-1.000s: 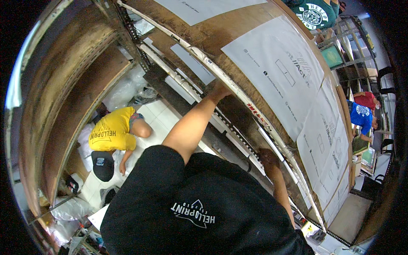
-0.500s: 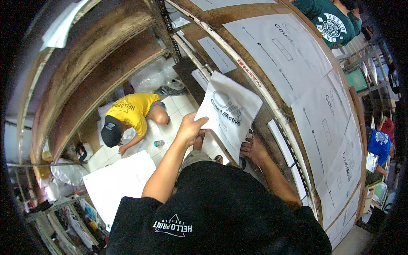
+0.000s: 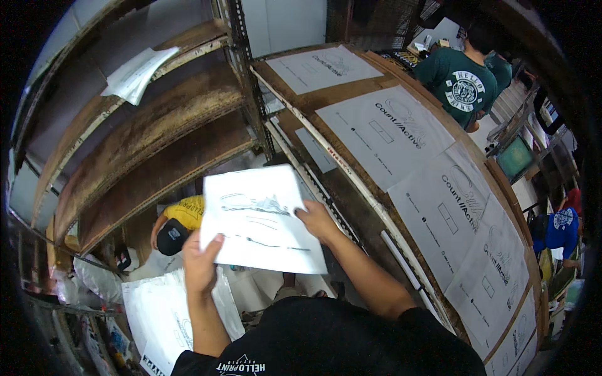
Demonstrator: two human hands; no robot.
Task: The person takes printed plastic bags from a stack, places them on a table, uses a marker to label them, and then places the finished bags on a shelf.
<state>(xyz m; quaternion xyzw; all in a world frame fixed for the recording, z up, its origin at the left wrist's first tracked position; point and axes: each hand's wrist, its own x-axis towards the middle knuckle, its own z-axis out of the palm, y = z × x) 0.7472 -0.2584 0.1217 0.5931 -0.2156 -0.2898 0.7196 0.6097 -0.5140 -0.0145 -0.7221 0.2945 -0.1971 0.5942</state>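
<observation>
Both of my hands hold a white printed sheet point(image 3: 263, 244) in front of me, tilted, with blurred dark markings on its face. Its left edge is pinched by my left hand point(image 3: 200, 266), the thumb lying on top. At the right edge my right hand point(image 3: 318, 221) grips it the same way, thumb over the face. Whether this is a single sheet or a thin stack, I cannot tell. Low on the left, beneath my left forearm, lies a pile of white printed sheets point(image 3: 153, 304).
Large printed sheets point(image 3: 401, 135) cover the brown rack top point(image 3: 295, 100) to my right. Empty-looking curved shelves point(image 3: 150, 119) stand at left, with loose papers point(image 3: 141, 72) on one. A person in yellow point(image 3: 188, 213) crouches beyond my left hand. Other people in green point(image 3: 461, 84) and blue point(image 3: 558, 229) stand farther right.
My right hand has come up from beside the rack and taken the sheet's right edge. The sheet has moved left and turned broadside. My view has lifted toward the shelves.
</observation>
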